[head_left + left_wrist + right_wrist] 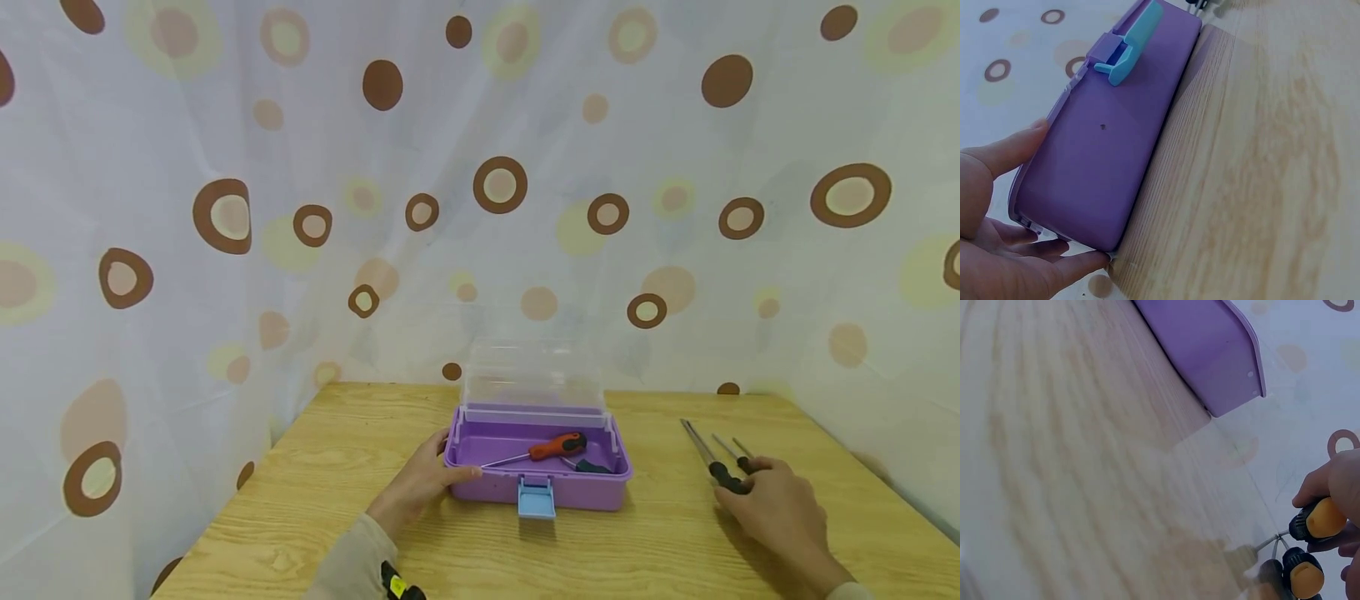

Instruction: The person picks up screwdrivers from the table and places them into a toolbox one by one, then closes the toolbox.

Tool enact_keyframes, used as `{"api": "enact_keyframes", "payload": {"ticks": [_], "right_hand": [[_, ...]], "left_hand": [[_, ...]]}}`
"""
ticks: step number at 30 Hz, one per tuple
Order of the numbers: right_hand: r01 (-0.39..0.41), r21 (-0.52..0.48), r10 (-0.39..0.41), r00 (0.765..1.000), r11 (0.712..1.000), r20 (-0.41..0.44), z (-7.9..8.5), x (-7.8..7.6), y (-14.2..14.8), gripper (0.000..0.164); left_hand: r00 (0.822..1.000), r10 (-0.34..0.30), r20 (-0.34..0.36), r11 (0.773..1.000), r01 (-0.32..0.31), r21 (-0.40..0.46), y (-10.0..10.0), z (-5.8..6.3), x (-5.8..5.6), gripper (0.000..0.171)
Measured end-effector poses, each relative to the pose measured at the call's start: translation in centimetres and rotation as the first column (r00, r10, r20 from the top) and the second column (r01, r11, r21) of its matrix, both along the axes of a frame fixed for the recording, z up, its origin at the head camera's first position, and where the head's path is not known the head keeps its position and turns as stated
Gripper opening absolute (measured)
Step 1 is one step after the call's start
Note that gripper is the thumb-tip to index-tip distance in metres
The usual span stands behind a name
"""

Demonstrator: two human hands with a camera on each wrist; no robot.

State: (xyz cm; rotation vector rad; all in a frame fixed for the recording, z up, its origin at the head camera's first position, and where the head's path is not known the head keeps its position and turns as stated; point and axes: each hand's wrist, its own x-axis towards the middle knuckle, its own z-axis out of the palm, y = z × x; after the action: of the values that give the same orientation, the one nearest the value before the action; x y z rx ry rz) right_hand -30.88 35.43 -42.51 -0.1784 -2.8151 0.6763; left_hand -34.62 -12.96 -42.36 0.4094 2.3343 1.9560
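A purple toolbox (495, 490) stands on the table with its clear lid (532, 375) raised and its light-blue latch (536, 498) hanging down in front. Inside lie an orange-and-black screwdriver (551, 448) and a dark green-handled tool (588, 467). My left hand (423, 479) holds the box by its left end, thumb on the front wall and fingers round the side. To the right of the box, my right hand (783, 508) pinches a screwdriver (1319, 520) by its black-and-yellow handle. Another screwdriver (1305, 578) lies beside it, and a black-handled screwdriver (726, 478) is left of the hand.
The wood-grain table (337, 442) has its far edge against a white curtain (555, 108) patterned with brown and yellow circles. A black strap with a yellow mark (400, 585) is on the left sleeve (352, 558).
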Motion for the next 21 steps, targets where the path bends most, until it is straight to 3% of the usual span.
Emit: {"api": "enact_keyframes", "payload": {"ticks": [10, 21], "right_hand": [[0.018, -0.002, -0.018, 0.990, 1.000, -0.137, 0.00, 0.26, -0.07, 0.051], [0.026, 0.060, -0.006, 0.950, 0.998, -0.313, -0.24, 0.38, -0.29, 0.044]], "left_hand": [[1.000, 0.000, 0.003, 1.000, 0.000, 0.001, 0.04, 0.05, 0.07, 0.097], [1.000, 0.002, -0.004, 1.000, -0.002, 0.005, 0.11, -0.05, -0.07, 0.097]]}}
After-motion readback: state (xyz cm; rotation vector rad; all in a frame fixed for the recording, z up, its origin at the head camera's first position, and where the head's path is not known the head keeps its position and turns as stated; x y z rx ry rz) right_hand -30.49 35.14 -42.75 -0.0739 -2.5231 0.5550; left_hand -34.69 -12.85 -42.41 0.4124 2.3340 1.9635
